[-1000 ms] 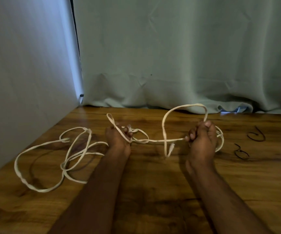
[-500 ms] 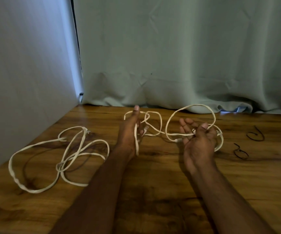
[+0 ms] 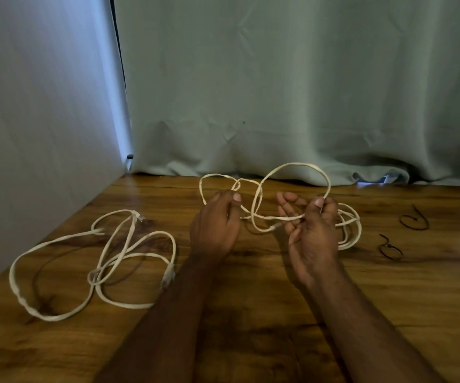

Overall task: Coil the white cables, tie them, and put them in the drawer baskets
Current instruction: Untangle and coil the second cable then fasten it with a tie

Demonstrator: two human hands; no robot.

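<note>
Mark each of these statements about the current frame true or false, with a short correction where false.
1. Both hands hold the same white cable. True: the left hand and right hand each have a grip on it.
2. A second cable lies loose on the table. True.
3. That second cable is coiled and tied. False: it sprawls in untidy loops.
4. Two black ties lie left of the hands. False: they lie to the right.

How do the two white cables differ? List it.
The left cable lies loose on the wooden table, untouched; the held cable is lifted, gripped by the left hand and right hand. The left cable sprawls wide; the held cable is partly coiled. Both are white.
</note>
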